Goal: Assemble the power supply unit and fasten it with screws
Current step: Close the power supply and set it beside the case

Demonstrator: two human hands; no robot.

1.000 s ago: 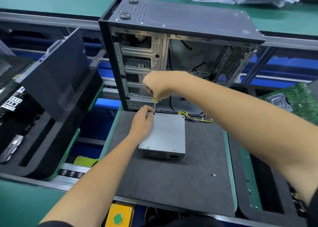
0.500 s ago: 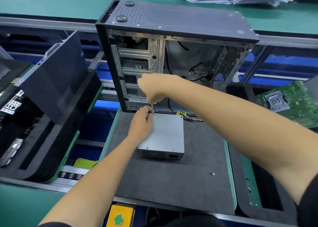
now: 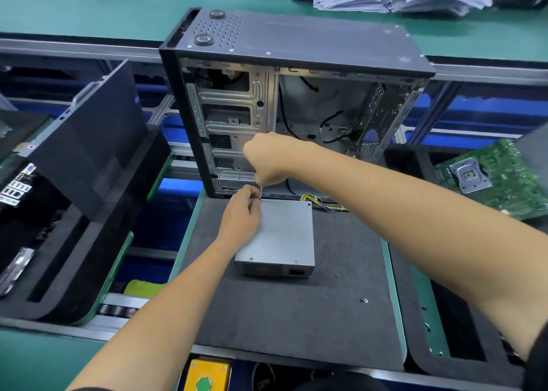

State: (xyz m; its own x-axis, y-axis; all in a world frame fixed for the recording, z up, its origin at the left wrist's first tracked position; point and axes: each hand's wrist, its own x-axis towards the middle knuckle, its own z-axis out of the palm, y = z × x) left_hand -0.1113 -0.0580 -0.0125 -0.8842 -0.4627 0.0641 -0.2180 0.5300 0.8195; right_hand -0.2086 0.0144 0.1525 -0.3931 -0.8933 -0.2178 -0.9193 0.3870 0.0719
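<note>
The right hand (image 3: 271, 160), fisted around a screwdriver (image 3: 260, 191), is sitting a little lower over the far left corner of the power supply (image 3: 280, 233) than a second ago. The yellow part of the handle that was showing under the fist back then is now hidden, and only the thin metal shaft is poking out below. The left hand (image 3: 241, 221) is keeping its fingertips (image 3: 252, 196) pinched around the shaft near its tip at that corner, with the fingers curling in slightly tighter. The whole scene is also sliding a bit toward the lower left of the frame as the camera shifts.
</note>
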